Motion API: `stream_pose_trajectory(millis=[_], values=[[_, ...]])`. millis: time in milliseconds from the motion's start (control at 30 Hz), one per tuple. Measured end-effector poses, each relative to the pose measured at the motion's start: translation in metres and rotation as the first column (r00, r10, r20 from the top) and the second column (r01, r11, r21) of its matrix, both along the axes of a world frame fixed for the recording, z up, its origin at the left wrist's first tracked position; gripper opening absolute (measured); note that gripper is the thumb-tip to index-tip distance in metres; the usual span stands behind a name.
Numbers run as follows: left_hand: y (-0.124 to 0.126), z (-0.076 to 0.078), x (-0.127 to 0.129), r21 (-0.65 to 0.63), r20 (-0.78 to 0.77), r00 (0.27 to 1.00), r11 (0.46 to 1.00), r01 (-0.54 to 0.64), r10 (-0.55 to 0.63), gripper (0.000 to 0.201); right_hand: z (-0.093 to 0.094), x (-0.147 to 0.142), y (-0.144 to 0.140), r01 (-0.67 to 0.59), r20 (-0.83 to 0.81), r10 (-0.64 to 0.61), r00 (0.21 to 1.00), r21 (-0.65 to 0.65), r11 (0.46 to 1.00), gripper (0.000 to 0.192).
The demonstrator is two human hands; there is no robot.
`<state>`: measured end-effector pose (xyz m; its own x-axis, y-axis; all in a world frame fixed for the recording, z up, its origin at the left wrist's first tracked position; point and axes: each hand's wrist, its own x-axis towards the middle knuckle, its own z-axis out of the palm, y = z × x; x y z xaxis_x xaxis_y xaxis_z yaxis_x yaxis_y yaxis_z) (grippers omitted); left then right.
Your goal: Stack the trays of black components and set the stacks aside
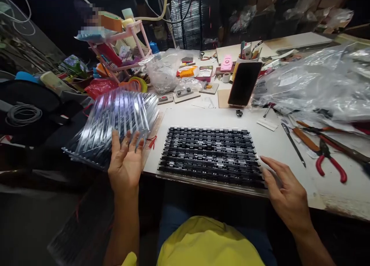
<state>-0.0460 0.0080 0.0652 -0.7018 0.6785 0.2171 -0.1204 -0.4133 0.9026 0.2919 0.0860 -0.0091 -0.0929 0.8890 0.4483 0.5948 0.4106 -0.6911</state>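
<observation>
A clear plastic tray lies at the front edge of the white table, filled with rows of small black parts that look like connectors. At its right side is my right hand, fingers stretched and apart, with the thumb and fingertips at the tray's edge. My left hand is raised palm up with spread fingers and nothing in it. Just behind its fingertips stands a stack of clear ribbed plastic trays; whether they touch cannot be made out.
A phone leans upright behind the filled tray. Red-handled pliers, a black pen-like tool and other tools lie to the right. Clear plastic bags cover the back right. A pink rack with clutter stands at the back left.
</observation>
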Motion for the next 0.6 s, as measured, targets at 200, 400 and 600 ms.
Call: stream_pose_trajectory(millis=[200, 400, 600], values=[[0.000, -0.022, 0.016, -0.451, -0.682, 0.649, 0.893, -0.009, -0.338, 0.042, 0.012, -0.029, -0.004, -0.220, 0.193, 0.180, 0.965, 0.209, 0.953, 0.034], [0.027, -0.051, 0.028, -0.577, -0.811, 0.074, 0.772, -0.265, -0.581, 0.053, 0.020, -0.101, 0.002, -0.494, 0.579, 0.396, 0.713, 0.013, 0.870, 0.047], [0.027, -0.054, 0.023, -0.551, -0.820, 0.009, 0.787, -0.277, -0.572, 0.052, 0.015, -0.112, 0.005, -0.472, 0.627, 0.398, 0.669, -0.054, 0.880, 0.056]])
